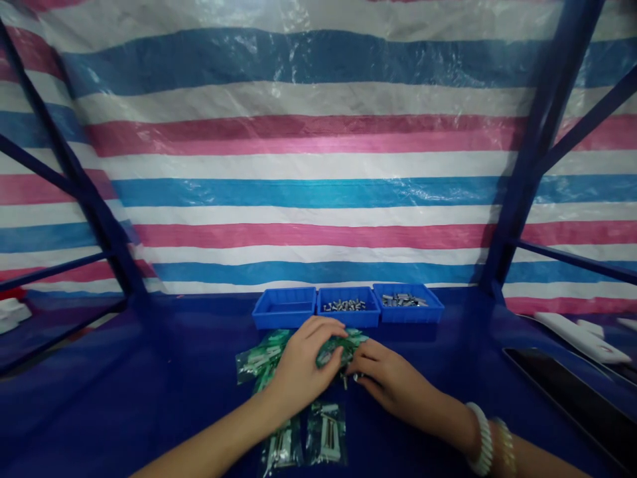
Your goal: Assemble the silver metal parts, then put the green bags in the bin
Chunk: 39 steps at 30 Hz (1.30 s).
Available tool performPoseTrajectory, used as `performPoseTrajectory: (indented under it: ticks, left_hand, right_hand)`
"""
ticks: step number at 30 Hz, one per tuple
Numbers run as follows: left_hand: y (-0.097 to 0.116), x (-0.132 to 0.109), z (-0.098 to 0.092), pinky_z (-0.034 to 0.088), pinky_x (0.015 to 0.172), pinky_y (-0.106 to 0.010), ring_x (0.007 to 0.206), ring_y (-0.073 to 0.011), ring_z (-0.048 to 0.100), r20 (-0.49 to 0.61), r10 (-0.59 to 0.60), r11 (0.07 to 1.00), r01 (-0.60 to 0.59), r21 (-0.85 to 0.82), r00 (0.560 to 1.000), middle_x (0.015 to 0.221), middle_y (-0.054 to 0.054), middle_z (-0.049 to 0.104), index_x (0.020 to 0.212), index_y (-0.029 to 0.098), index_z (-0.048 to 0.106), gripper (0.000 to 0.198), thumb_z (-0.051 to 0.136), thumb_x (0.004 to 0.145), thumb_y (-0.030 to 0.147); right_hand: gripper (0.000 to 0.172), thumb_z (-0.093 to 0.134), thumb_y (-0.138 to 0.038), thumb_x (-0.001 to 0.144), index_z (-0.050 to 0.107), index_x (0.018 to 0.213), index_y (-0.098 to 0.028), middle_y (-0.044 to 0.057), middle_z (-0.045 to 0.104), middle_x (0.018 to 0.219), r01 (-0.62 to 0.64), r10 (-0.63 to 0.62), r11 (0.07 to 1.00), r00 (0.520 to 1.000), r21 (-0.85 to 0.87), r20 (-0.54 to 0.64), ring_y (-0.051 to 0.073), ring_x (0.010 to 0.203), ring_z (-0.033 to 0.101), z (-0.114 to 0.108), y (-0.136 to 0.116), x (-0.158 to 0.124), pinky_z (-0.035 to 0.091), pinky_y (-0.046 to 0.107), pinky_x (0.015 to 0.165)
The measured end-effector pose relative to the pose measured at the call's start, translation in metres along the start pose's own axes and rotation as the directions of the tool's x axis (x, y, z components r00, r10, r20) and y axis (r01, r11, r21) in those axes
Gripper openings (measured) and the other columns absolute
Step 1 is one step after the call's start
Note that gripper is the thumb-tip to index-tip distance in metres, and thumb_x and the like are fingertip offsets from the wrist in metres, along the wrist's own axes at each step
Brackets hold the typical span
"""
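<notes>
My left hand is curled with its thumb and fingers around a green-tinted clear plastic bag. Close on its right, my right hand has its fingers drawn together on a small shiny metal part, whose exact kind is too blurred to tell. Another small metal piece shows between the two hands. Left of my left hand lies a heap of green-printed bags. Nearer to me is a filled clear bag with white strips and screw-like pieces; a similar bag lies beside it, partly under my left forearm.
Behind my hands stand three blue bins: a left bin with no parts visible, a middle bin with small metal parts, and a right bin with longer ones. A black flat object and white devices lie right. Blue posts flank the table.
</notes>
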<state>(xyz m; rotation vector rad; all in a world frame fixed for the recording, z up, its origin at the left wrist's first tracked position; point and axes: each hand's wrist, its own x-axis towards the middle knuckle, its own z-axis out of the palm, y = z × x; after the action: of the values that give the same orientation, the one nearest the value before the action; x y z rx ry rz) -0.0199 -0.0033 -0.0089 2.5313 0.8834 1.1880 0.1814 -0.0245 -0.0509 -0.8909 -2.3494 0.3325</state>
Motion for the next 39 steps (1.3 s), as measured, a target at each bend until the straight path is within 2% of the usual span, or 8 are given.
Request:
performPoseTrajectory:
  ticks: [4, 9, 13, 18, 25, 28, 33, 39]
  left_hand:
    - [0.003, -0.01, 0.003, 0.049, 0.087, -0.037, 0.099, -0.0218, 0.062, -0.026, -0.011, 0.999, 0.01, -0.045, 1.0, 0.101, -0.008, 0.067, 0.096, 0.019, 0.064, 0.02, 0.053, 0.085, 0.007]
    - [0.007, -0.012, 0.003, 0.05, 0.085, -0.036, 0.096, -0.0209, 0.063, -0.042, -0.048, 0.993, 0.044, -0.107, 0.998, 0.098, -0.007, 0.067, 0.093, 0.02, 0.063, 0.018, 0.052, 0.086, 0.007]
    - [0.011, -0.015, 0.005, 0.052, 0.077, -0.033, 0.085, -0.0192, 0.064, -0.067, -0.087, 0.989, 0.078, -0.126, 0.994, 0.097, -0.006, 0.067, 0.097, 0.021, 0.063, 0.021, 0.056, 0.083, 0.007]
    - [0.017, -0.021, 0.011, 0.054, 0.071, -0.027, 0.077, -0.0161, 0.065, -0.045, -0.07, 0.979, 0.06, -0.193, 0.997, 0.094, -0.004, 0.066, 0.102, 0.022, 0.062, 0.03, 0.068, 0.076, 0.007]
    - [0.025, -0.023, 0.01, 0.053, 0.068, -0.026, 0.074, -0.0164, 0.067, -0.117, -0.015, 0.977, -0.011, -0.214, 0.993, 0.077, -0.003, 0.069, 0.084, 0.021, 0.066, 0.013, 0.068, 0.08, 0.008]
    - [0.026, -0.021, 0.008, 0.054, 0.064, -0.026, 0.069, -0.0162, 0.068, -0.107, -0.073, 0.963, 0.042, -0.266, 0.992, 0.074, -0.003, 0.07, 0.079, 0.02, 0.068, 0.01, 0.07, 0.077, 0.01]
    - [0.025, -0.02, 0.008, 0.054, 0.058, -0.022, 0.06, -0.0144, 0.069, -0.041, -0.164, 0.941, 0.144, -0.305, 0.986, 0.068, -0.003, 0.071, 0.078, 0.018, 0.07, 0.008, 0.071, 0.075, 0.01]
    - [0.02, -0.019, 0.009, 0.054, 0.055, -0.019, 0.055, -0.0129, 0.068, -0.096, -0.118, 0.954, 0.086, -0.288, 0.988, 0.065, -0.003, 0.072, 0.08, 0.016, 0.073, 0.008, 0.071, 0.075, 0.01]
  right_hand:
    - [0.026, 0.048, -0.002, 0.089, 0.068, 0.09, -0.019, 0.006, 0.063, 0.096, -0.007, 0.008, 1.0, 0.999, 0.018, -0.04, 0.019, 0.09, 0.058, 0.003, 0.006, 0.0, 0.051, 0.032, 0.082]
    - [0.025, 0.049, -0.003, 0.089, 0.068, 0.09, -0.019, 0.006, 0.063, 0.094, -0.017, 0.019, 1.0, 0.997, 0.023, -0.075, 0.019, 0.09, 0.058, -0.001, 0.008, -0.001, 0.05, 0.032, 0.08]
    - [0.012, 0.058, -0.012, 0.089, 0.067, 0.088, -0.019, 0.004, 0.063, 0.087, -0.078, 0.124, 0.974, 0.968, 0.211, -0.216, 0.017, 0.081, 0.06, -0.008, 0.004, 0.0, 0.05, 0.029, 0.073]
    - [0.006, 0.068, -0.025, 0.085, 0.067, 0.083, -0.019, 0.001, 0.064, 0.08, -0.142, 0.367, 0.773, 0.895, 0.619, -0.253, 0.014, 0.071, 0.061, -0.01, -0.014, -0.001, 0.05, 0.024, 0.064]
    - [0.013, 0.079, -0.024, 0.075, 0.068, 0.081, -0.02, -0.002, 0.065, 0.075, -0.119, 0.395, 0.557, 0.908, 0.822, -0.136, 0.011, 0.062, 0.061, 0.001, -0.03, -0.005, 0.051, 0.022, 0.06]
    - [0.011, 0.077, -0.022, 0.077, 0.069, 0.084, -0.021, 0.0, 0.068, 0.08, -0.109, 0.363, 0.614, 0.918, 0.782, -0.158, 0.013, 0.068, 0.064, -0.003, -0.03, -0.005, 0.053, 0.023, 0.063]
    - [0.003, 0.07, -0.023, 0.084, 0.071, 0.086, -0.021, 0.002, 0.07, 0.078, -0.062, 0.223, 0.866, 0.936, 0.496, -0.272, 0.015, 0.071, 0.065, -0.012, -0.03, -0.006, 0.052, 0.025, 0.066]
    - [0.012, 0.064, -0.029, 0.087, 0.066, 0.084, -0.018, 0.002, 0.066, 0.076, -0.187, 0.309, 0.842, 0.936, 0.506, -0.168, 0.014, 0.067, 0.06, -0.014, -0.034, -0.007, 0.049, 0.024, 0.063]
